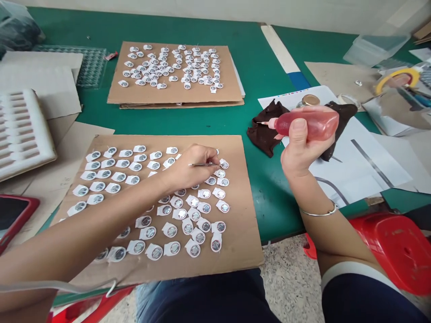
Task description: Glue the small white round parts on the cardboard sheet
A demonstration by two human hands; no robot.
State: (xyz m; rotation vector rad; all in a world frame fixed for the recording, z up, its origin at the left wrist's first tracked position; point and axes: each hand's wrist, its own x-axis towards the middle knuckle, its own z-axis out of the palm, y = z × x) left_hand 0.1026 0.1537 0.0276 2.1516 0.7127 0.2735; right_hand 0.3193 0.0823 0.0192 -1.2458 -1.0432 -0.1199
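Note:
My left hand [188, 167] is closed around a pair of thin metal tweezers [204, 164]. Their tip, partly hidden by my fingers, is at the small round silver pieces on white tabs [223, 164] near the upper right of the cardboard sheet [244, 242]. Rows of the same pieces cover this sheet, some hidden beneath my left forearm. Raised to the right, my right hand [301, 154] grips a squeeze bottle [318, 124] of clear plastic with reddish liquid. Its nozzle points left, over a dark brown cloth [269, 134].
Behind lies another cardboard stack [117, 92] with similar pieces. A white slotted tray [25, 134] and a red-cased phone [16, 220] are at left. A capped jar [309, 100], white paper [363, 157] and yellow tape [397, 77] are at right. A red stool [397, 255] stands below.

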